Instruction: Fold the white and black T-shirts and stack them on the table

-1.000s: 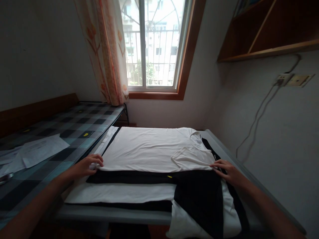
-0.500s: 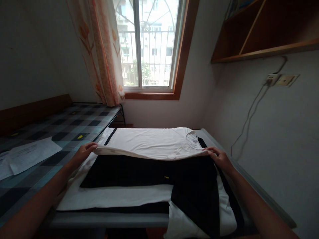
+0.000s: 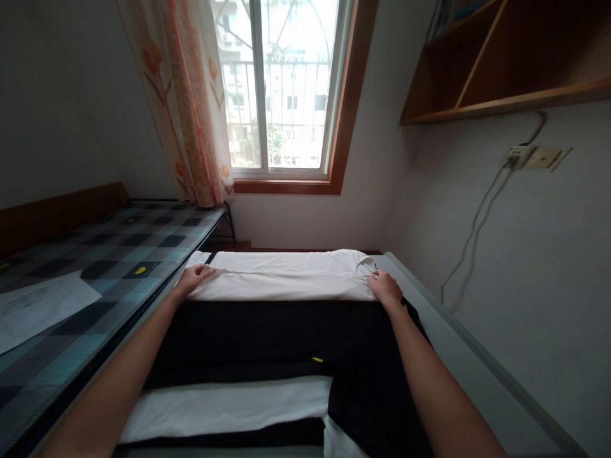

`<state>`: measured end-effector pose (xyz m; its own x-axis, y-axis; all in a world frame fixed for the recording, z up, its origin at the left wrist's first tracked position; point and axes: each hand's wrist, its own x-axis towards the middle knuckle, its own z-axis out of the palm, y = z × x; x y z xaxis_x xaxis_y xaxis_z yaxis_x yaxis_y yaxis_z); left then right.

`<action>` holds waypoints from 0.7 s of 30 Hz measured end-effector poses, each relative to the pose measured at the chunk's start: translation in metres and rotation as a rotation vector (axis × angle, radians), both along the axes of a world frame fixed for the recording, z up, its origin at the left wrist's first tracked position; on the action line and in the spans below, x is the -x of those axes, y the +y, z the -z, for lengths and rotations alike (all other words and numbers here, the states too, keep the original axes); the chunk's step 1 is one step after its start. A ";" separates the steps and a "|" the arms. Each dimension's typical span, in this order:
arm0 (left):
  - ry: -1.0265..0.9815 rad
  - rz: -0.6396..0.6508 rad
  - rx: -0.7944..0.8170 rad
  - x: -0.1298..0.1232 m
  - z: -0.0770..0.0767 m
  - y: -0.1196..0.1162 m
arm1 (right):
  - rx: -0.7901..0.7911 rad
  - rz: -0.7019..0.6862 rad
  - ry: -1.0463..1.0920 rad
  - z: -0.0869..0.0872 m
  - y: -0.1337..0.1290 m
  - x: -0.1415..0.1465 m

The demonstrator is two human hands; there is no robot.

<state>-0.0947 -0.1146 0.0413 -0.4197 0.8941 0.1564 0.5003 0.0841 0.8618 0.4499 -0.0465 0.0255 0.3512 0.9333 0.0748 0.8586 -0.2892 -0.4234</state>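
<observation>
A white T-shirt [image 3: 286, 286] lies on the far side of a grey board-like surface, its near edge folded over toward the window. My left hand [image 3: 193, 278] pinches the folded edge at the hem end, on the left. At the collar end, my right hand [image 3: 386, 287] grips the same edge, its fingertips partly hidden. Closer to me spreads a black garment [image 3: 267, 337] with a small yellow mark, overlapping the white shirt's near side. Another white garment [image 3: 229, 407] shows beneath the black cloth, with a dark strip along its near edge.
A bed with a checked mattress [image 3: 167, 242] runs along the left, with a paper sheet [image 3: 48, 305] on it. The grey surface [image 3: 458, 356] meets the right wall. A window, a floral curtain [image 3: 191, 127], a wall shelf [image 3: 458, 114] and a socket with cable [image 3: 518, 156] surround the area.
Both hands have moved inward and away from me, carrying the white shirt's near edge over onto itself. More of the black garment now shows.
</observation>
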 end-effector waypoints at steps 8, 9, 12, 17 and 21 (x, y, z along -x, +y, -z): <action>0.130 -0.171 -0.004 0.013 0.014 -0.008 | -0.030 -0.027 -0.030 0.006 -0.002 -0.012; 0.169 -0.192 -0.011 0.014 0.014 -0.007 | -0.053 -0.026 -0.033 0.007 -0.003 -0.013; 0.263 -0.249 -0.012 0.019 0.015 -0.004 | -0.111 -0.023 -0.063 0.008 -0.003 -0.011; 0.374 -0.298 0.073 0.024 0.019 0.000 | -0.109 -0.017 -0.148 0.012 -0.006 -0.004; 0.585 -0.296 0.054 0.013 0.017 -0.002 | -0.219 0.024 -0.250 0.010 -0.011 -0.001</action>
<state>-0.1073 -0.1168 0.0244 -0.5082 0.7670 0.3918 0.8342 0.3252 0.4454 0.4508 -0.0574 0.0155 0.3183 0.8773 0.3593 0.9377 -0.2358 -0.2551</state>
